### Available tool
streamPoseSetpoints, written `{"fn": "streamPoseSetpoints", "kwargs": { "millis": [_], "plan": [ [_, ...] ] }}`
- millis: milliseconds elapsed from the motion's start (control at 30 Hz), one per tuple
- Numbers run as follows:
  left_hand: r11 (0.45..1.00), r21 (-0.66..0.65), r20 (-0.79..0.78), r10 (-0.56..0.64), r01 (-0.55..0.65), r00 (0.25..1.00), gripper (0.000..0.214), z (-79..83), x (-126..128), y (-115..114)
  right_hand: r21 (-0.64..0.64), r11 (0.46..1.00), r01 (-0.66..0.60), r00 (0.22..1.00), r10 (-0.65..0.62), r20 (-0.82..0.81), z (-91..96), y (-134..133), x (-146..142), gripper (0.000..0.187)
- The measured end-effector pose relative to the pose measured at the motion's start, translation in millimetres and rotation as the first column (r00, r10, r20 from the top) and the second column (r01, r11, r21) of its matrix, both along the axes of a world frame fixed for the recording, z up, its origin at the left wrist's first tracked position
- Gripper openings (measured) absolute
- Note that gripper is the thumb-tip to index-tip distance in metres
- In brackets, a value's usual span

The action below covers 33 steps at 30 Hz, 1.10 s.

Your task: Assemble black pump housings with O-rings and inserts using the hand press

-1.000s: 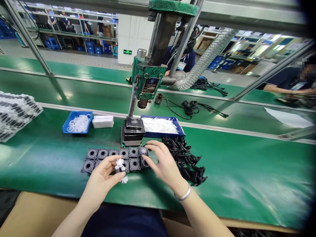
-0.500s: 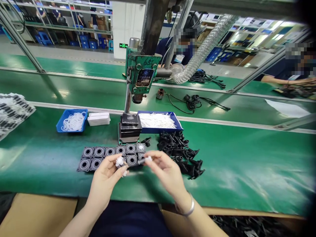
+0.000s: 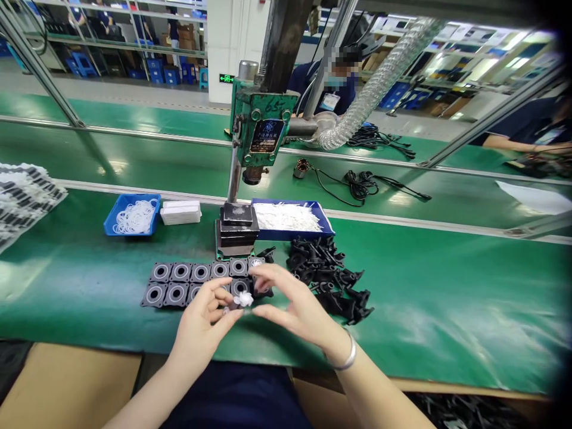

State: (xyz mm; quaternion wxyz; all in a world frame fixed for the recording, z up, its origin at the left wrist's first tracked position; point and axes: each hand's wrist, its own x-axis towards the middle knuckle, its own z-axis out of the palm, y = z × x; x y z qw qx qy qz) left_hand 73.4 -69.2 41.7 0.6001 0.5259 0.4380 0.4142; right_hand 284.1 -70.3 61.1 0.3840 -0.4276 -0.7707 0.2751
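Note:
My left hand (image 3: 206,325) is curled around a small white plastic impeller (image 3: 243,299), pinching it at the fingertips. My right hand (image 3: 292,302) meets it from the right, thumb and fingers pinched at the same white piece. Both hands hover just above two rows of black square housings (image 3: 190,282) with round openings, lying on the green belt (image 3: 447,298). One housing near the press (image 3: 256,263) carries a white impeller.
A green hand press (image 3: 250,149) stands behind the housings. A blue tray of white pins (image 3: 290,217) and a pile of black parts (image 3: 333,277) lie to the right. A blue bin of white rings (image 3: 133,215) sits left. Other people work across the line.
My hands have come together: the right hand moved left to the white impeller in my left hand, which shifted slightly right. The view tilted a little.

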Motion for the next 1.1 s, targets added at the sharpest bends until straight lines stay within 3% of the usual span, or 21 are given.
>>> {"fn": "streamPoseSetpoints", "kwargs": {
  "millis": [67,100,200,267,333,467,600,767,933,1033,1100],
  "plan": [
    [1.000,0.017,-0.058,-0.024,0.025,0.998,0.035,-1.1,1.8,-0.4,-0.093,0.992,-0.086,0.993,0.078,-0.089,5.3,-0.2,-7.0,0.027],
    [0.999,0.026,-0.085,-0.019,0.021,0.996,0.029,-1.6,1.4,0.3,-0.123,0.990,-0.075,0.989,0.058,-0.133,6.0,1.0,-9.9,0.021],
    [0.996,0.079,-0.161,0.064,-0.052,0.985,0.017,-1.7,-6.6,7.4,-0.196,0.976,0.098,0.946,-0.152,-0.287,2.1,12.8,-12.9,0.021],
    [0.983,0.159,-0.205,0.124,-0.092,0.971,0.015,-0.2,-15.3,15.1,-0.172,0.968,0.181,0.932,-0.225,-0.285,-4.1,26.9,-11.6,0.022],
    [0.957,0.276,-0.246,0.155,-0.084,0.957,0.013,3.2,-22.7,22.6,-0.050,0.979,0.196,0.967,-0.201,-0.155,-12.0,42.3,-10.9,0.020],
    [0.886,0.458,-0.399,0.126,0.078,0.908,0.014,12.4,-23.5,30.8,0.172,0.979,0.112,0.982,-0.136,0.131,-22.9,61.7,-15.5,0.018],
    [0.850,0.472,-0.527,0.057,0.236,0.848,0.026,14.6,-8.7,33.1,0.249,0.969,-0.001,0.948,-0.079,0.309,-13.3,61.8,-12.0,0.025],
    [0.780,0.474,-0.657,0.004,0.409,0.753,0.037,5.9,9.2,39.2,0.290,0.930,0.225,0.965,-0.254,0.069,0.3,55.6,10.0,0.016],
    [0.693,0.429,-0.782,-0.037,0.580,0.622,0.045,12.7,18.0,44.5,0.244,0.925,0.291,0.953,-0.302,0.009,-15.4,50.4,17.3,0.015],
    [0.695,0.459,-0.751,-0.030,0.554,0.659,0.049,33.3,9.0,47.6,0.281,0.900,0.334,0.939,-0.342,-0.021,-23.1,48.1,16.2,0.014],
    [0.728,0.559,-0.665,0.106,0.398,0.739,0.050,47.1,-7.1,51.3,0.314,0.878,0.360,0.930,-0.363,-0.053,-24.3,44.7,16.3,0.014]
  ]
}}
